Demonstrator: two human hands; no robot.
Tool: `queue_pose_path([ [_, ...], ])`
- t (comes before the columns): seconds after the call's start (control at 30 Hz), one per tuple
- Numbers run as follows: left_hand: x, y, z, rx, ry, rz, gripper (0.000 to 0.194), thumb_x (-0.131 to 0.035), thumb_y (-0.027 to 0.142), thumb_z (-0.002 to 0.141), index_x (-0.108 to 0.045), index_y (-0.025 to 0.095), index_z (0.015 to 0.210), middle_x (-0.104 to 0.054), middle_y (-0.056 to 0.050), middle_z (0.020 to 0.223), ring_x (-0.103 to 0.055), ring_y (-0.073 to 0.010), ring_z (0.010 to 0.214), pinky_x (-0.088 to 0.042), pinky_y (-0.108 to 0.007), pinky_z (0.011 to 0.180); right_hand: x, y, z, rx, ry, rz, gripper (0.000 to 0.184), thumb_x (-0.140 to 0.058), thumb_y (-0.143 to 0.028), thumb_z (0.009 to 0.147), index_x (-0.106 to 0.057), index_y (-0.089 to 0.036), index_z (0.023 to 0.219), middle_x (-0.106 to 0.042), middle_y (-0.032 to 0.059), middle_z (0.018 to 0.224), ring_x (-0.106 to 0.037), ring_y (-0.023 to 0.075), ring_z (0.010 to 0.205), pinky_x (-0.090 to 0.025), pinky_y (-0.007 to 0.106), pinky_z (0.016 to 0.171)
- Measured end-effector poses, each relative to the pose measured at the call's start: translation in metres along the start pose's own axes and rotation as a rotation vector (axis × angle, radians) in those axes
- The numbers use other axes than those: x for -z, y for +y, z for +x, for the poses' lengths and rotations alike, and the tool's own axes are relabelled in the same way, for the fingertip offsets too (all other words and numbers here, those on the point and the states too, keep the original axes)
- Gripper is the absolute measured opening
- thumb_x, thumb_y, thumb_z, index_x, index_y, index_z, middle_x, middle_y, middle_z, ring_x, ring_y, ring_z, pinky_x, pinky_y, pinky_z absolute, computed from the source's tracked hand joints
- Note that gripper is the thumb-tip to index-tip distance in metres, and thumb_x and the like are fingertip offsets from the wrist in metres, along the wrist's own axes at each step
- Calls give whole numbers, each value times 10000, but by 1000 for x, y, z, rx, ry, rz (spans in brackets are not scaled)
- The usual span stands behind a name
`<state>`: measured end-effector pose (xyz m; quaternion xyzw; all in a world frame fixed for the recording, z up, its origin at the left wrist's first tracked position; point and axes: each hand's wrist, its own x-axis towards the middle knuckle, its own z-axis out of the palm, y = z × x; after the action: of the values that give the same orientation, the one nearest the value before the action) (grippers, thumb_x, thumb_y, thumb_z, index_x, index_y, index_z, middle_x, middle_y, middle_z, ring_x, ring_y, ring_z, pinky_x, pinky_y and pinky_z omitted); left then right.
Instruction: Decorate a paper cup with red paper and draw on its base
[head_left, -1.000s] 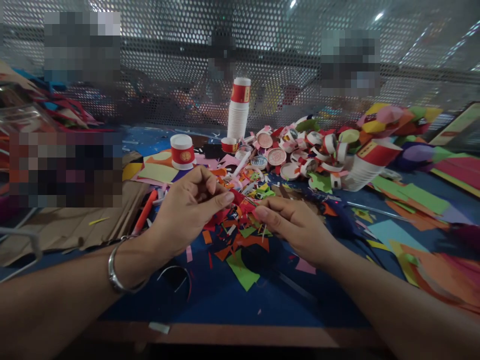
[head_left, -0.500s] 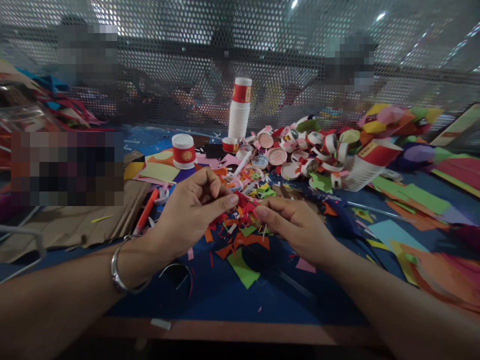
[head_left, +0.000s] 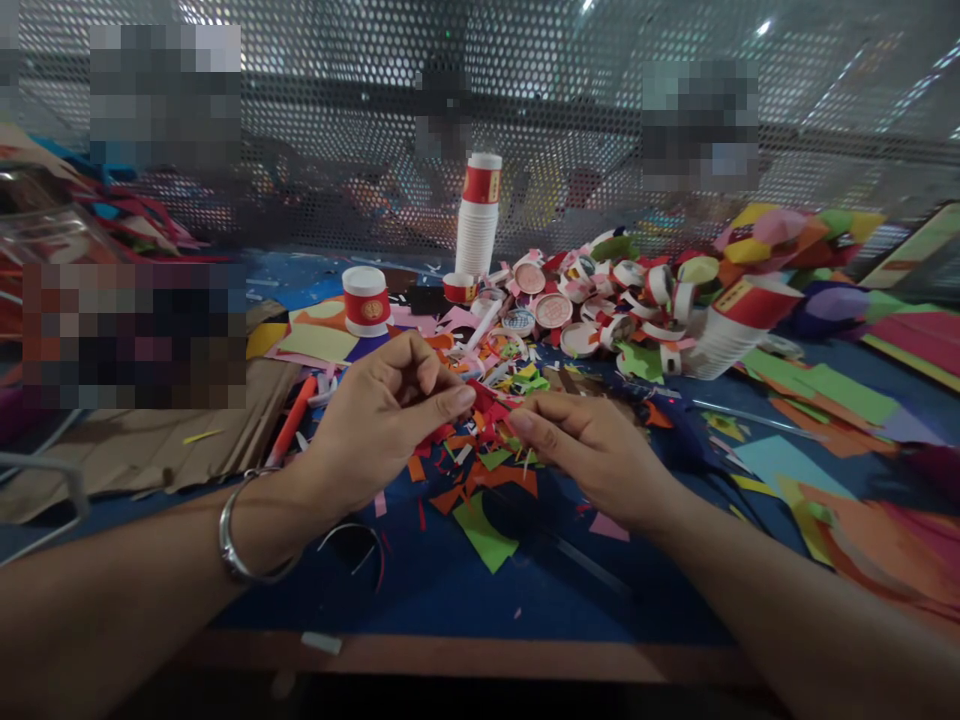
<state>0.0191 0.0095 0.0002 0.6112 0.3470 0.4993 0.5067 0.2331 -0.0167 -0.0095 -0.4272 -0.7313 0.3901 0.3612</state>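
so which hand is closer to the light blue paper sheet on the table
Right. The right hand is to the left of the light blue sheet, apart from it; the left hand is farther left, beyond the right hand.

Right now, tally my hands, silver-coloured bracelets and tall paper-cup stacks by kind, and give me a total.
Hands: 2, left hand and right hand
Silver-coloured bracelet: 1, on the left wrist
Tall paper-cup stacks: 2, an upright stack and a tilted stack
Total: 5
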Motion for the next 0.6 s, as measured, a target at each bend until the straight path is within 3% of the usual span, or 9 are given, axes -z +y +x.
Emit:
queue_pose_path([
  [0.6,4,0,1,9,33,1,315,-774,145,813,-473,202,737,-658,27,758,-597,-93,701,-492,-226,673,2,-1,-1,-95,-17,-1,486,-538,-593,980,-480,-203,696,-320,-62,609,-278,93,544,-189,276,506],
])
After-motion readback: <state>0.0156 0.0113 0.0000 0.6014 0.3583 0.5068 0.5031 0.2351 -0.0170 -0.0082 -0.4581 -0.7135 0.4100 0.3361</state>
